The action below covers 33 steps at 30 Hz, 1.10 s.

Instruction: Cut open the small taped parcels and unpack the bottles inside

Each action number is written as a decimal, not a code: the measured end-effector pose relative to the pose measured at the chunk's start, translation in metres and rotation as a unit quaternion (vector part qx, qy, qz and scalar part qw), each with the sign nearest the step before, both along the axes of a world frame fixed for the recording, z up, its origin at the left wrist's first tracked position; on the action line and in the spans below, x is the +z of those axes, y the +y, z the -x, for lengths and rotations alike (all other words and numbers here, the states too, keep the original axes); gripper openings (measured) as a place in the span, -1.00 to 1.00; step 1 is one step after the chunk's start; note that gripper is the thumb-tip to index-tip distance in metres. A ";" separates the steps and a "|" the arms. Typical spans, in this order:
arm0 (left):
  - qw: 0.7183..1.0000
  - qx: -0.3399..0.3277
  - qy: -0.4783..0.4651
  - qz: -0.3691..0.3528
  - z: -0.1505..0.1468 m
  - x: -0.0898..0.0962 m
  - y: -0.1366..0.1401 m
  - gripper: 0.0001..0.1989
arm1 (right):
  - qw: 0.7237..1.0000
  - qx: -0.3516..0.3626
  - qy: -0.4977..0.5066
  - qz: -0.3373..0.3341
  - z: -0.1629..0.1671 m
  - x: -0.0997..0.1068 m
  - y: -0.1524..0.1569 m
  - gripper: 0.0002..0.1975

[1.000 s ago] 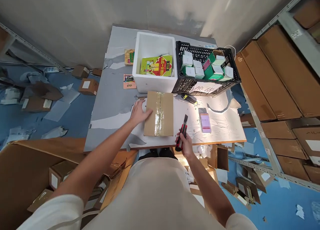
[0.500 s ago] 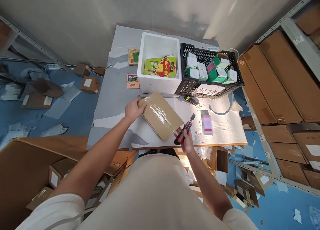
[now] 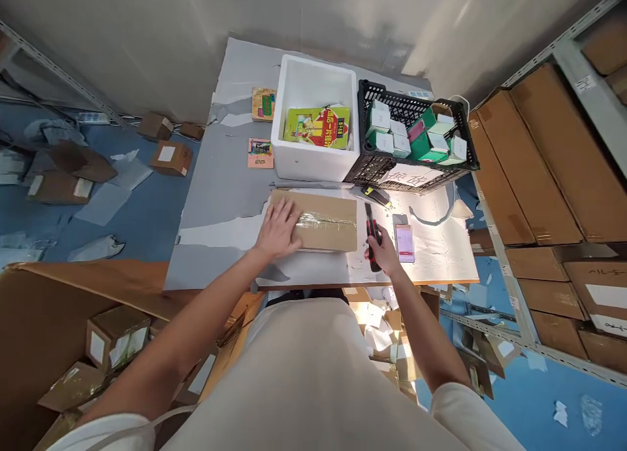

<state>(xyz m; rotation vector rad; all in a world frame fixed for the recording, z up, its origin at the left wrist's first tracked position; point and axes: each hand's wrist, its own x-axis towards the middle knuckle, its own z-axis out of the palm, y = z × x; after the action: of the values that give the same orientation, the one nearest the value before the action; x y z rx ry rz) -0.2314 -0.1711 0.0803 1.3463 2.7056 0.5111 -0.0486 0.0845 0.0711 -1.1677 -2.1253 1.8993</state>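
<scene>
A brown cardboard box [image 3: 333,232] lies flat on the table, with shiny clear tape running along the middle of its top. My left hand [image 3: 281,230] rests on the left end of the box, fingers stretched out. Just right of the box, my right hand [image 3: 383,250] grips a black and red utility knife [image 3: 372,238], its front end pointing away from me. The knife is apart from the box. Beside that hand lies a phone [image 3: 405,243] with its screen lit.
Behind the box stand a white foam bin [image 3: 313,167] holding yellow-green booklets and a black crate [image 3: 416,180] of green-and-white boxes. A yellow and black cutter [image 3: 376,197] lies before the crate. Two small booklets lie left; a large open carton [image 3: 29,327] stands at lower left.
The box has turned from a tilted hold to flat and square on the table. My left hand moved from its edge onto its top. The knife shifted right with my right hand.
</scene>
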 end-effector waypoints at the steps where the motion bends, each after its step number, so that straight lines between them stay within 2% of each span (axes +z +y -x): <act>1: 1.000 -0.020 0.002 0.023 0.000 0.000 0.006 -0.22 | 1.000 0.018 -0.014 -0.006 -0.008 0.003 -0.001 -0.27; 4: 0.998 -0.016 0.010 0.063 -0.006 -0.003 0.014 0.04 | 0.998 0.062 -0.033 -0.003 -0.024 0.007 -0.004 -0.25; 6: 0.997 -0.013 0.020 0.074 -0.010 -0.005 0.013 0.12 | 0.997 0.070 -0.038 0.012 -0.028 0.008 -0.005 -0.27; 11: 0.996 -0.014 0.029 0.085 -0.012 -0.007 0.012 0.17 | 0.995 0.064 -0.028 0.065 -0.031 0.008 -0.006 -0.24; 16: 0.996 -0.012 0.023 0.090 -0.011 -0.005 0.013 0.16 | 0.995 0.062 -0.029 0.070 -0.030 0.012 -0.007 -0.23; 19: 0.996 -0.010 0.018 0.090 -0.012 -0.004 0.012 0.14 | 0.995 0.068 -0.057 0.047 -0.028 0.018 -0.010 -0.27; 23: 0.997 -0.008 0.015 0.081 -0.013 -0.003 0.013 0.14 | 0.990 0.088 -0.109 -0.025 -0.021 0.028 -0.012 -0.34; 26: 0.997 0.007 0.008 0.077 -0.012 -0.002 0.015 0.15 | 0.979 0.135 -0.130 -0.075 -0.015 0.035 -0.003 -0.35; 29: 0.997 0.027 -0.002 0.073 -0.011 -0.002 0.018 0.16 | 0.966 0.198 -0.145 -0.077 -0.012 0.046 0.014 -0.36; 33: 0.997 0.021 -0.012 0.073 -0.011 -0.004 0.019 0.16 | 0.930 0.280 -0.205 -0.124 -0.002 0.065 0.025 -0.36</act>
<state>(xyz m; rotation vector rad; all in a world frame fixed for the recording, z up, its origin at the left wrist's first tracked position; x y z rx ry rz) -0.2202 -0.1519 0.0759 1.2398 2.6980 0.3226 -0.0461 0.1093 0.1357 -1.0523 -3.0966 1.5600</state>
